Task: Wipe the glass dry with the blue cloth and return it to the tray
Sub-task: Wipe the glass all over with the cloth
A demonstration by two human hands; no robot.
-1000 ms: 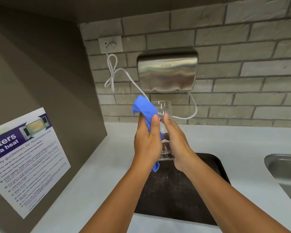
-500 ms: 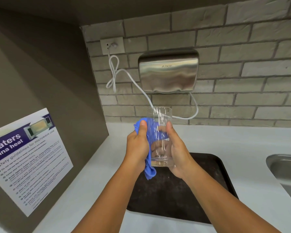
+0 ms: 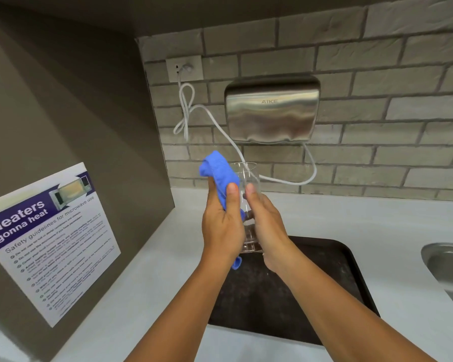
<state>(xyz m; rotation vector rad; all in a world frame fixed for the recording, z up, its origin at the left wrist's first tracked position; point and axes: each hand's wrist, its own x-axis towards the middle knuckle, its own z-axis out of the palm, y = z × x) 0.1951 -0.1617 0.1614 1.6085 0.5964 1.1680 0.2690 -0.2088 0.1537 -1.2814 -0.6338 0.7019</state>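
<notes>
A clear drinking glass (image 3: 247, 176) is held upright above the dark tray (image 3: 332, 273). My right hand (image 3: 266, 223) grips its right side, thumb on the wall. My left hand (image 3: 221, 226) presses the blue cloth (image 3: 218, 169) against the glass's left side; the cloth bunches above my thumb by the rim and a tail hangs below my palm. The lower part of the glass is mostly hidden between my hands.
The tray lies on a pale counter (image 3: 154, 270). A steel sink (image 3: 450, 267) is at the right edge. A steel hand dryer (image 3: 272, 109) with a white cord (image 3: 306, 176) hangs on the brick wall. A microwave safety poster (image 3: 47, 239) is on the left wall.
My left hand has slid the cloth from the middle of the glass up to its rim, so the cloth now bunches above my thumb. The glass stays held over the tray.
</notes>
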